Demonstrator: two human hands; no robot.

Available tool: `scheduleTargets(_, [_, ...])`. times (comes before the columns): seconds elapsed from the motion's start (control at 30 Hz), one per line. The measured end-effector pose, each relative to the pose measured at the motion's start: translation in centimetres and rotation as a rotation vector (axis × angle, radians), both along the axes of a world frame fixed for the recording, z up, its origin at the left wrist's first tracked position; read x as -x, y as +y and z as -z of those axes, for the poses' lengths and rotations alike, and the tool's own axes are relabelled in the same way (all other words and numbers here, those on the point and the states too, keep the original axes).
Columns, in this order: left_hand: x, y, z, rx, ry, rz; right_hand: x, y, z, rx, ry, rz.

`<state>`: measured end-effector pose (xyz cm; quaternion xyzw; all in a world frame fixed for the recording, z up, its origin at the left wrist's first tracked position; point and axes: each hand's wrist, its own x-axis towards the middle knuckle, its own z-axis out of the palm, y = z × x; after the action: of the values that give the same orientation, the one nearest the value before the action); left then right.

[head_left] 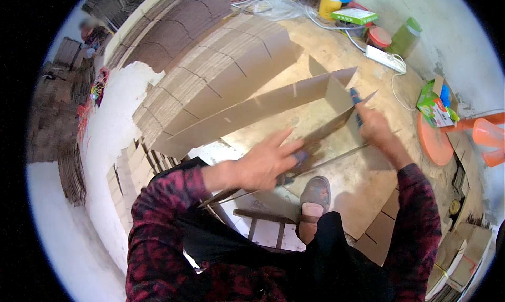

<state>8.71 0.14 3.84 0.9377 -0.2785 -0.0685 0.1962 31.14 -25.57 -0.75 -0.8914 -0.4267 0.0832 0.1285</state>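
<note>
A long brown cardboard carton, unfolded into an open frame, stretches from the lower left to the upper right in front of me. My left hand hovers over its near wall, slightly blurred, fingers apart, with a dark blue wrap on a fingertip. At the carton's right end my right hand grips the near corner and flap; blue coverings show on its fingers. Part of that grip is hidden behind the hand. Below the carton, my brown shoe rests on a flat cardboard sheet.
Tall rows of flat cardboard stand beyond the carton. A white power strip with cables, a green jar and an orange plastic stool lie at the right. A small wooden stool is beneath me.
</note>
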Motion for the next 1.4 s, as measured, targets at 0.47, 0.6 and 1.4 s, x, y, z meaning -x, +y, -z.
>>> scheduleTargets(0.47, [12.1, 2.3, 4.2, 0.021, 0.019, -0.389, 11.1, -13.9, -6.0, -0.077, -0.258, 0.377])
scheduleTargets(0.6, [12.7, 0.7, 4.0, 0.217, 0.092, -0.472, 23.2, -23.8, -0.3, 0.043, -0.315, 0.638])
scheduleTargets(1.4, [10.5, -6.9, 5.5, 0.282, -0.034, -0.602, 28.2, -28.6, -6.2, -0.466, -0.261, 0.999])
